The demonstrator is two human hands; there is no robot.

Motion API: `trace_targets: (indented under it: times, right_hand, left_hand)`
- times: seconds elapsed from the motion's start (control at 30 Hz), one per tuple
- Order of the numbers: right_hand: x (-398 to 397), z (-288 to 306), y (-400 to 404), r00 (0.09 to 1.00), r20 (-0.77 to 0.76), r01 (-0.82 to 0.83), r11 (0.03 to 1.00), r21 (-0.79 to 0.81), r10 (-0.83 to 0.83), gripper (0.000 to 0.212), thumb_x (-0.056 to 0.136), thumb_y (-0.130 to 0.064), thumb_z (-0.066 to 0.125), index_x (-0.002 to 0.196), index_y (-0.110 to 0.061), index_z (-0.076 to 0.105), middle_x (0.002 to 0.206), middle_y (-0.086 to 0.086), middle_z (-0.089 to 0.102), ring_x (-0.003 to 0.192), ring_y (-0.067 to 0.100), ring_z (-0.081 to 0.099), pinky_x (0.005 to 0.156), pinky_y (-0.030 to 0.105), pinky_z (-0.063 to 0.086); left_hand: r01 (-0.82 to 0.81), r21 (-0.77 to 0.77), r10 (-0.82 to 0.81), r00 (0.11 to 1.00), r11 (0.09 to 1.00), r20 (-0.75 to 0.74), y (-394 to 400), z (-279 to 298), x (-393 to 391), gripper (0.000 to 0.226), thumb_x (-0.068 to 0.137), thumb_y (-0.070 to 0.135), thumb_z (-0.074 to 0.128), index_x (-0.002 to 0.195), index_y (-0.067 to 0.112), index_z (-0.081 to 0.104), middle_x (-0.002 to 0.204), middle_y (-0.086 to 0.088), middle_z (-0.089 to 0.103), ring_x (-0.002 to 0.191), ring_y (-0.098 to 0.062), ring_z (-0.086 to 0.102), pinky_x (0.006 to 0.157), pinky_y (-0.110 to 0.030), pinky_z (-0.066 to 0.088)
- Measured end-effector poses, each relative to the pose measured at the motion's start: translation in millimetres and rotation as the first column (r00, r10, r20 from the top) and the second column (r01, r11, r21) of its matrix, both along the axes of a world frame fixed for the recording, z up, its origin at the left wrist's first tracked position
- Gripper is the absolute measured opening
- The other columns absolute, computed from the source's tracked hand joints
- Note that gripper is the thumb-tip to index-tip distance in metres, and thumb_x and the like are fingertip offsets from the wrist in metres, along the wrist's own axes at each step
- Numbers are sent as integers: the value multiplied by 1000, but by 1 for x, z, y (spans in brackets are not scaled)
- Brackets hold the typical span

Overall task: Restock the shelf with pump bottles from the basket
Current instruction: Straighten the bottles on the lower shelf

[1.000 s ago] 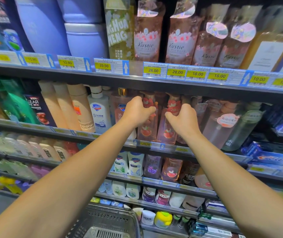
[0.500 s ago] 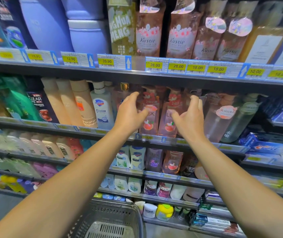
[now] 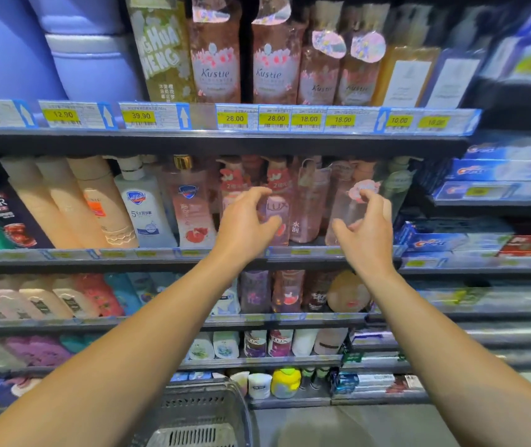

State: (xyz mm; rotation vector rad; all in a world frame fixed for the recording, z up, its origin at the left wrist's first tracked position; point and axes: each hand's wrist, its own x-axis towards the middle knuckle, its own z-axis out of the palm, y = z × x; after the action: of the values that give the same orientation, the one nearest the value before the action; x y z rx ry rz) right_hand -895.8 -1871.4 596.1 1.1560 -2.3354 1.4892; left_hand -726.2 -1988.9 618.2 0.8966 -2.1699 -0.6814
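Two pink LUX pump bottles stand side by side on the second shelf (image 3: 303, 253); the right one (image 3: 278, 208) shows its label, the left one (image 3: 232, 183) is partly behind my left hand. My left hand (image 3: 245, 221) hovers just in front of them with fingers loosely spread, holding nothing. My right hand (image 3: 365, 227) is apart from them, in front of a clear pink bottle (image 3: 349, 201) further right, fingers relaxed and empty. The grey basket (image 3: 193, 411) sits low at the bottom centre; its inside is mostly out of frame.
White and pink Safeguard bottles (image 3: 143, 204) and peach bottles (image 3: 96, 201) fill the shelf to the left. Tall Kustie bottles (image 3: 215, 62) stand on the shelf above, behind price tags. Toothpaste boxes (image 3: 451, 240) are stacked at right. Lower shelves hold more bottles.
Both hands let go of the two pink bottles, which stay on the shelf. The hands opened and drew back toward me, the right hand shifting rightward.
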Motion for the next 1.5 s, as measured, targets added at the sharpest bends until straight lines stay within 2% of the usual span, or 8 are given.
trace_targets:
  times: [0.17,0.37,0.63,0.8,0.9,1.13,1.3,1.5]
  right_hand:
    - [-50,1,11,999,-41,-2,1000,8,3,59,79,-24,71,130,-22,41,129,-3,37,90,25,61,73,38,51]
    - [-88,1,9,987,-121,-92,989,114,106,72,83,-36,70,141,-19,31,139,-1,34,97,23,60,73,33,48]
    - [-101,6,2,971,-129,-171,960,223,203,55,85,-36,68,125,-14,39,121,5,43,96,32,57,69,35,43]
    - [-105,7,-4,968,-104,-195,944,267,229,47,84,-40,69,114,-14,43,113,6,47,94,32,57,69,35,40]
    - [-106,7,-8,971,-91,-189,940,285,223,48,84,-43,69,114,-15,44,113,6,48,96,29,57,71,34,43]
    - [-106,7,-10,972,-111,-164,933,319,209,53,84,-48,68,118,-15,45,115,7,51,99,29,57,74,36,46]
    - [-106,7,-12,972,-108,-167,934,317,210,54,83,-48,69,119,-14,47,113,8,53,100,31,58,81,45,52]
    - [-105,6,-14,975,-66,-183,931,315,214,48,86,-42,68,118,-14,47,113,7,51,100,33,57,83,49,51]
  left_hand:
    - [-27,-11,26,999,1000,-19,19,1,-56,56,83,26,68,136,20,51,126,-2,55,98,-20,63,96,-37,47]
    - [-153,37,154,988,988,-22,38,0,-115,69,87,32,66,144,15,33,142,-6,36,101,-26,63,93,-44,49]
    - [-364,89,363,931,927,27,38,8,-147,47,89,34,67,119,6,45,120,-12,48,105,-30,54,77,-33,42]
    - [-412,147,414,910,899,18,31,12,-162,31,86,30,68,92,8,48,108,-15,55,96,-31,55,77,-39,47]
    - [-432,164,436,900,887,10,26,10,-170,33,83,26,70,67,14,43,89,-14,61,84,-32,61,65,-34,45]
    - [-477,207,480,877,854,42,19,7,-171,40,83,16,64,51,11,40,57,-4,47,64,-30,55,58,-32,38]
    - [-513,227,515,855,828,54,17,10,-174,33,80,11,62,53,9,44,80,-20,64,81,-39,63,63,-33,46]
    - [-523,176,513,852,834,102,18,21,-174,19,84,8,58,66,6,55,85,-14,61,88,-35,63,74,-36,53]
